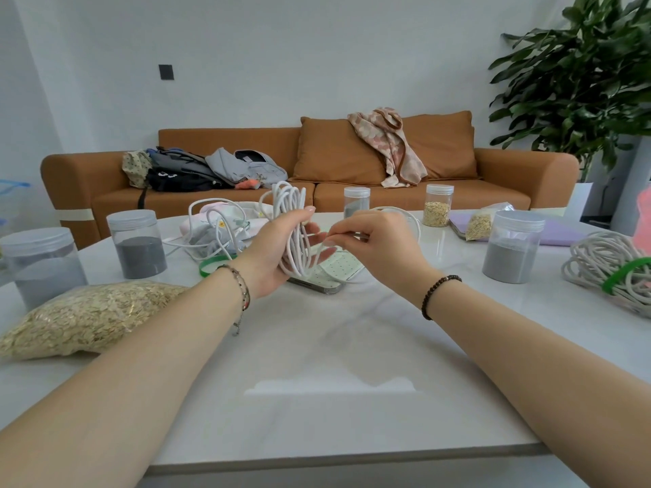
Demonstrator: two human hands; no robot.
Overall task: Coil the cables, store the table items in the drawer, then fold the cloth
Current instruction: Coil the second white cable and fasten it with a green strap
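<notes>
Above the white marble table (317, 346), the left hand (271, 251) grips the upright coil of thin white cable (292, 206) while the right hand (377, 241) pinches its loose tail (410, 216), best laid on taut in equal loops.

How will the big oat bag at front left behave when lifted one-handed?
The bag of oats lies slumped, so it will likely sag and shift. It looks full, so probably fairly heavy. Its glossy film may slip.
</notes>
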